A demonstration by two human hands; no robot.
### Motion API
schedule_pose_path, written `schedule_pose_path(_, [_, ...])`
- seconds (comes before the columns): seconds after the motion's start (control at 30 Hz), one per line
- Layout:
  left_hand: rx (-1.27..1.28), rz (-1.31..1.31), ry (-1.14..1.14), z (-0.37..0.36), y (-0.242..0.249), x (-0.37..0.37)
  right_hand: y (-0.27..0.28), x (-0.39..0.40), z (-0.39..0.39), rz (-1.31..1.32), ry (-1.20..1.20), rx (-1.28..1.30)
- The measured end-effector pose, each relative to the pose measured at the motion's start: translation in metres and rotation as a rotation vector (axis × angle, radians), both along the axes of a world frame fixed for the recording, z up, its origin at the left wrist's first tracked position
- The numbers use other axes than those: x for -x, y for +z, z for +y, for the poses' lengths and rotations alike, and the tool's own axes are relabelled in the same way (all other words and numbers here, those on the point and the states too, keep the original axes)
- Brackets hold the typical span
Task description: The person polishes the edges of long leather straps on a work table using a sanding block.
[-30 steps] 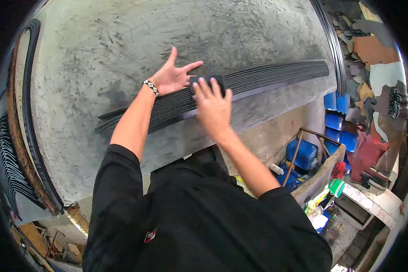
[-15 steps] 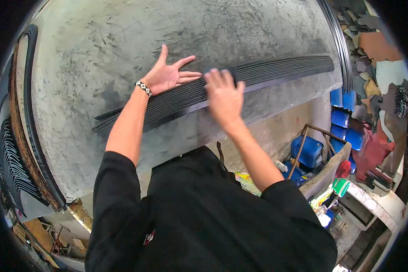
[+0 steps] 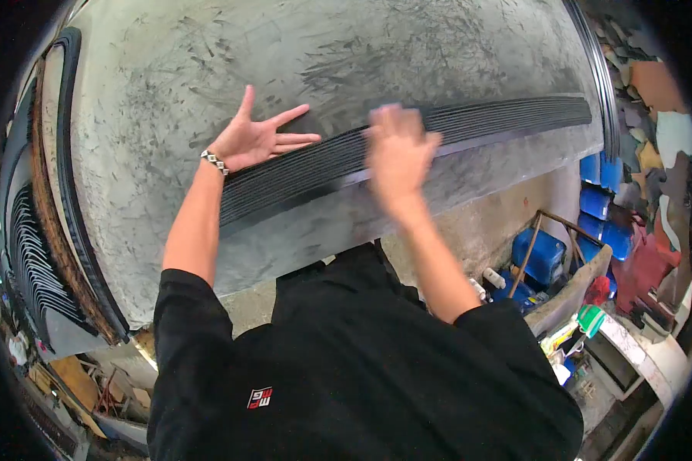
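Observation:
A bundle of long black strips (image 3: 515,116), laid side by side, curves along the front of the grey table (image 3: 407,46). My left hand (image 3: 246,144), palm up with fingers spread, is over the back edge of the strips and grips nothing. A small dark flat patch (image 3: 307,125) shows behind its fingers. My right hand (image 3: 398,157) lies across the middle of the bundle, its fingertips blurred by motion. A dark pad (image 3: 374,102) sticks out from under those fingers, and the palm hides the strips beneath it.
More black strips (image 3: 601,77) hang over the table's right end. A long dark strip (image 3: 68,154) runs down the left edge, beside a rack of strips (image 3: 42,269). Blue containers (image 3: 538,257) stand on the floor at right, near scattered leather-like scraps (image 3: 653,88).
My left hand has drawn away leftward from the right one, opening a gap between them. My right hand is still over the middle of the strips. The camera view has shifted slightly.

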State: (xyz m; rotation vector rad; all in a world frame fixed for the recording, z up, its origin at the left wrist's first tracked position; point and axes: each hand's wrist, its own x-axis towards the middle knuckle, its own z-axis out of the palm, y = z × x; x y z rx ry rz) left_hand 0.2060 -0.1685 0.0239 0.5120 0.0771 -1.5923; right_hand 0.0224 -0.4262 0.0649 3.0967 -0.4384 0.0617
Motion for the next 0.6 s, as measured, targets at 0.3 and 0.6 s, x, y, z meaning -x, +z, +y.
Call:
schedule_pose_path(0.3, [0.048,-0.134,-0.035,-0.005,-0.01,0.004,-0.002,0.008,-0.026,-0.17,-0.082,0.186])
schedule_pose_path(0.6, [0.081,-0.063,-0.004,-0.006,-0.025,0.002,0.004,0.014,0.112,-0.046,0.148,-0.02])
